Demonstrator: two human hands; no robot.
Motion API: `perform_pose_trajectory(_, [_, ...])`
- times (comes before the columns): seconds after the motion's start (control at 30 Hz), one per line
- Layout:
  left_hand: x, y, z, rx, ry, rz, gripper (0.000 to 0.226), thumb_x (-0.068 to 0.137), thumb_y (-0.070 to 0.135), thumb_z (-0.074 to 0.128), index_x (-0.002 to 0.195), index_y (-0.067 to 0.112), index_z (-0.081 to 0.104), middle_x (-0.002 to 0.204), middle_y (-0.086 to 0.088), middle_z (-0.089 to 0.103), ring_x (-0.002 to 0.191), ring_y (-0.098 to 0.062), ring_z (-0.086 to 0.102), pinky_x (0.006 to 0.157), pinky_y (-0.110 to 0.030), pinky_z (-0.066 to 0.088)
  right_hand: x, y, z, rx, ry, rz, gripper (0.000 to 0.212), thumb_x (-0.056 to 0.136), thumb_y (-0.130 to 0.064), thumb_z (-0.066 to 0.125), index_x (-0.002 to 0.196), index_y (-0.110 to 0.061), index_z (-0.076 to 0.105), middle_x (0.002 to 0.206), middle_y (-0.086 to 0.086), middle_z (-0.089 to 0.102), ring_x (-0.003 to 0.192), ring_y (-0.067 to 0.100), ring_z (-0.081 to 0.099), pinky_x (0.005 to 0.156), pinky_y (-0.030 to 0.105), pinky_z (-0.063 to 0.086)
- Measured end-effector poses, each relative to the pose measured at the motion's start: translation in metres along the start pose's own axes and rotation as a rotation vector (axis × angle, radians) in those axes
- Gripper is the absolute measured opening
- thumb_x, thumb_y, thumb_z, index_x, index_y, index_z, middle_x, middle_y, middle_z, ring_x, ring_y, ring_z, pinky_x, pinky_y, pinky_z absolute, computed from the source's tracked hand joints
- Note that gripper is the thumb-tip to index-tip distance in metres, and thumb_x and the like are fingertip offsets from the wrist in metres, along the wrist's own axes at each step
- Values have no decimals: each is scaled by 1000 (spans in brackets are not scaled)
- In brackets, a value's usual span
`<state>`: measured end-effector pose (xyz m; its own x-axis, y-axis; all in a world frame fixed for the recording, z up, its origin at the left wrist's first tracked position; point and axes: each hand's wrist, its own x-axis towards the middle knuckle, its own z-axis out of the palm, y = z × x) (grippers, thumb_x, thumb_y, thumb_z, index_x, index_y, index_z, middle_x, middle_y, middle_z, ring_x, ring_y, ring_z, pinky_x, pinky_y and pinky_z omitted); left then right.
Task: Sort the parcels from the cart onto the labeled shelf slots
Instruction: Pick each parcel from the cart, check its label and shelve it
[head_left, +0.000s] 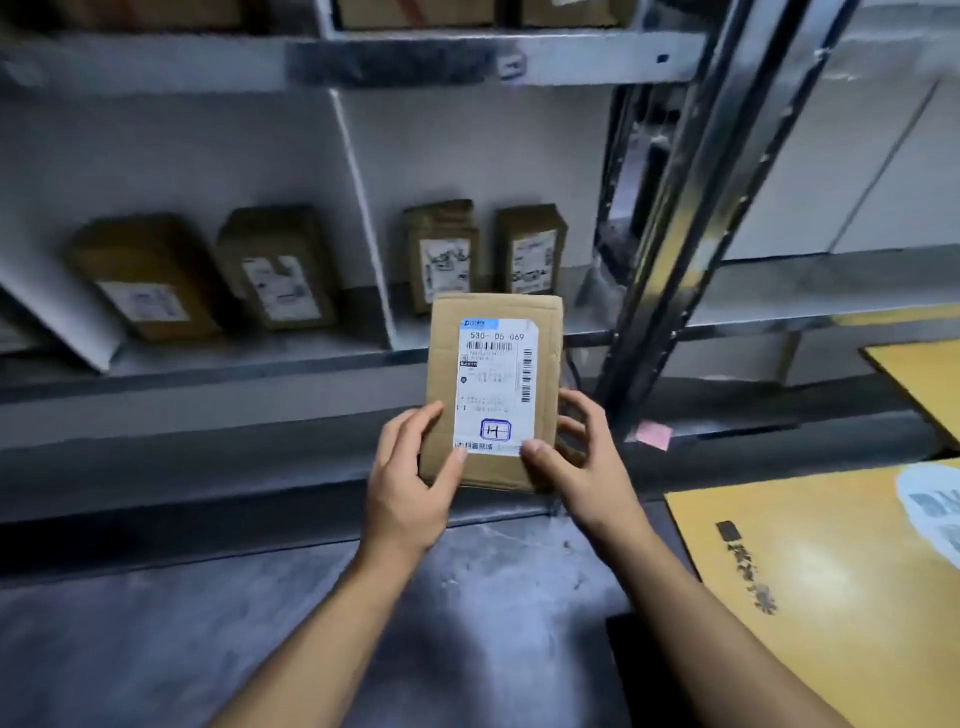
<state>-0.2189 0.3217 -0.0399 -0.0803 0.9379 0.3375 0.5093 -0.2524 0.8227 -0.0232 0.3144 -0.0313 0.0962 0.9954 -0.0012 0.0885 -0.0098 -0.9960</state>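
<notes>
The flat brown cardboard parcel (493, 389) was upright before the grey metal shelf (234, 364), left hand (410, 483) at its lower left edge, right hand (576, 467) at its lower right. Behind, on the shelf, stood small brown cardboard boxes (441, 254) — two left of the thin white divider (363, 218), two right. A yellow flat carton (810, 582) lay far right.

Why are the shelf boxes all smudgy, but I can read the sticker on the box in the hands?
Head view: the held parcel, gripped by the left hand and right hand, is sharp; head view: the shelf parcels behind are smeared; head view: the metal post slants, probably from the wide lens, and the yellow parcel shows a pale sheen.
</notes>
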Motion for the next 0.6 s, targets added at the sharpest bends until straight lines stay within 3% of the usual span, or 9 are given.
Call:
perform_pose_trajectory(0.1, [-2, -32, -81, 61, 87, -31, 47, 85, 22, 71, 130, 14, 58, 123, 8, 52, 111, 0, 50, 97, -6, 34, 0, -12, 90, 100, -94, -2, 54, 84, -21, 78, 125, -42, 49, 124, -4, 62, 107, 3, 65, 81, 37, 59])
perform_pose_trajectory(0.17, [-4, -54, -133, 100, 141, -38, 46, 85, 23, 69, 129, 14, 58, 123, 9, 51, 112, -1, 50, 99, -8, 34, -1, -18, 147, 149, -146, -13, 53, 87, -15, 76, 128, -36, 48, 125, 1, 61, 101, -5, 64, 73, 31, 58])
perform_pose_trajectory(0.3, [-18, -86, -243, 172, 280, -122, 49, 81, 28, 65, 128, 17, 58, 119, 8, 52, 109, -3, 53, 95, -8, 36, -4, -30, 245, 153, -249, -31, 53, 89, -11, 72, 131, -34, 47, 127, 2, 59, 95, -12, 63, 70, 28, 59])
perform_pose_trajectory(0.37, [-31, -98, -295, 240, 284, -171, 52, 80, 36, 62, 130, 21, 57, 116, 9, 55, 110, -4, 53, 97, -13, 37, -8, -36, 287, 143, -306, -51, 55, 89, -15, 73, 131, -38, 46, 127, 0, 60, 99, -7, 64, 75, 34, 61])
perform_pose_trajectory(0.47, [-50, -119, -361, 413, 207, -305, 59, 77, 47, 56, 133, 27, 54, 122, 8, 55, 116, -13, 51, 102, -32, 40, -15, -44, 344, 115, -383, -60, 57, 87, -24, 76, 130, -46, 46, 125, -9, 60, 109, 7, 63, 90, 52, 57])
perform_pose_trajectory(0.6, [-66, -144, -437, 630, 98, -498, 59, 83, 48, 58, 139, 31, 47, 132, 5, 51, 124, -19, 47, 104, -37, 40, -23, -59, 415, 74, -483, -94, 62, 85, -30, 77, 135, -41, 42, 132, -3, 57, 115, 15, 60, 94, 52, 56])
